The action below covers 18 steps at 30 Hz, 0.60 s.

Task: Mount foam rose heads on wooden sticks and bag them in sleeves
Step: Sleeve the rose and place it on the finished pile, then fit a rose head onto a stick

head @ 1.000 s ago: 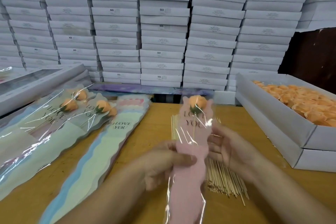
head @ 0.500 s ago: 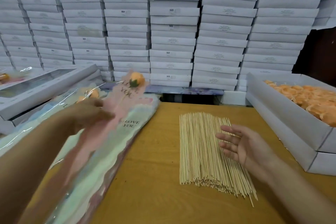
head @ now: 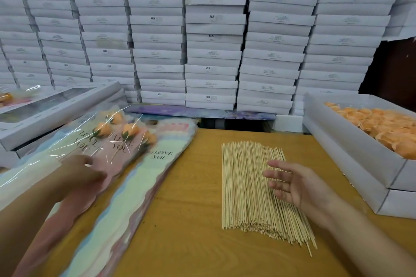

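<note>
Left hand (head: 78, 173): fingers resting on pink sleeved rose (head: 121, 141), grip unclear, blurred. Rose lies atop bagged roses, beyond fingertips. Empty sleeves (head: 144, 186) stacked just right of left hand. Right hand (head: 292, 184): fingers spread, holding nothing, over wooden sticks (head: 247, 186) on tabletop (head: 186, 220). Box of rose heads (head: 378, 123) right of right hand.

The left hand (head: 83, 172) reaches out palm down onto the pink bagged rose (head: 119, 150), while the right hand (head: 295, 183) hovers with relaxed, straight fingers well to its right.

glossy clear plastic sleeves (head: 94, 148), pale wooden sticks (head: 254, 189), matt wooden table (head: 186, 209).
</note>
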Each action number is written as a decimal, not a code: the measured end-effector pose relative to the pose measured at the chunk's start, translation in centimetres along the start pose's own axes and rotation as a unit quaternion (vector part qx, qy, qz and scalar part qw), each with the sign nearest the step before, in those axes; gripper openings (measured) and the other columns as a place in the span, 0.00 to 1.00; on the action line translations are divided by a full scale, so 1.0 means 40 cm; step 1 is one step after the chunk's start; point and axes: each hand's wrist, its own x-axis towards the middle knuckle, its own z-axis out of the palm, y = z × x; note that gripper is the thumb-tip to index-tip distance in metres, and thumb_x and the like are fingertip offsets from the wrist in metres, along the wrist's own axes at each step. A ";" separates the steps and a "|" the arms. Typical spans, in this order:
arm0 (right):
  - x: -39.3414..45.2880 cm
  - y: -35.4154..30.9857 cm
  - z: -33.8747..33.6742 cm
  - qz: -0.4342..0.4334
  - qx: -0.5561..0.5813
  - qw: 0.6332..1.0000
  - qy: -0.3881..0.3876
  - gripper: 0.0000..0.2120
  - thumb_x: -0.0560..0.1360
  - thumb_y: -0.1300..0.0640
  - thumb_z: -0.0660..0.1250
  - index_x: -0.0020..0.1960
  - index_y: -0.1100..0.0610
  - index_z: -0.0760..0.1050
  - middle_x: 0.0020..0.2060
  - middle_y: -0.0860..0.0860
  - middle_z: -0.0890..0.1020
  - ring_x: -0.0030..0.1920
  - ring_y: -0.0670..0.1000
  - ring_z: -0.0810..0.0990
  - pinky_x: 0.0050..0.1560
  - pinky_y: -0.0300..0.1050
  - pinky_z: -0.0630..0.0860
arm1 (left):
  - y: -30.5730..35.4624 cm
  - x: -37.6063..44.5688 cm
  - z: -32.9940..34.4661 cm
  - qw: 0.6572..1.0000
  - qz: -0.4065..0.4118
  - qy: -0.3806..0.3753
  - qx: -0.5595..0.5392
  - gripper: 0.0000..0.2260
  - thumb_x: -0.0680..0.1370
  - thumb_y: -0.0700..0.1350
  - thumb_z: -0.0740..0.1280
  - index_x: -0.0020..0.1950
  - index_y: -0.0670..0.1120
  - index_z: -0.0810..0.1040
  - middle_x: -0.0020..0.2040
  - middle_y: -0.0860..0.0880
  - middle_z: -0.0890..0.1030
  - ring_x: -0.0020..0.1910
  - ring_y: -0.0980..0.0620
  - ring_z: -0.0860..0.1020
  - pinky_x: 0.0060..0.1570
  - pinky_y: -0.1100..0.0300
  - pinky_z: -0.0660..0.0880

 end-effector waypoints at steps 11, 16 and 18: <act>0.006 0.007 -0.007 -0.007 -0.009 1.000 -0.002 0.24 0.68 0.51 0.69 0.62 0.59 0.76 0.46 0.56 0.86 0.37 0.50 0.84 0.32 0.41 0.80 | -0.001 -0.015 -0.036 0.989 -0.007 0.088 0.120 0.23 0.68 0.48 0.74 0.62 0.49 0.76 0.58 0.42 0.81 0.54 0.39 0.77 0.52 0.50 0.75; 0.009 0.008 -0.009 -0.010 -0.009 1.000 -0.003 0.23 0.70 0.52 0.68 0.62 0.59 0.76 0.46 0.56 0.86 0.38 0.50 0.83 0.32 0.41 0.80 | 0.019 -0.038 -0.032 0.986 -0.004 0.081 0.148 0.30 0.71 0.52 0.73 0.71 0.49 0.70 0.62 0.40 0.79 0.58 0.37 0.77 0.56 0.46 0.76; 0.009 0.006 -0.010 -0.011 -0.006 1.000 -0.005 0.21 0.71 0.53 0.68 0.62 0.59 0.76 0.46 0.56 0.86 0.38 0.50 0.83 0.33 0.41 0.80 | 0.025 -0.035 -0.031 0.984 0.015 0.083 0.159 0.31 0.72 0.51 0.74 0.72 0.47 0.69 0.63 0.37 0.77 0.59 0.34 0.76 0.57 0.44 0.75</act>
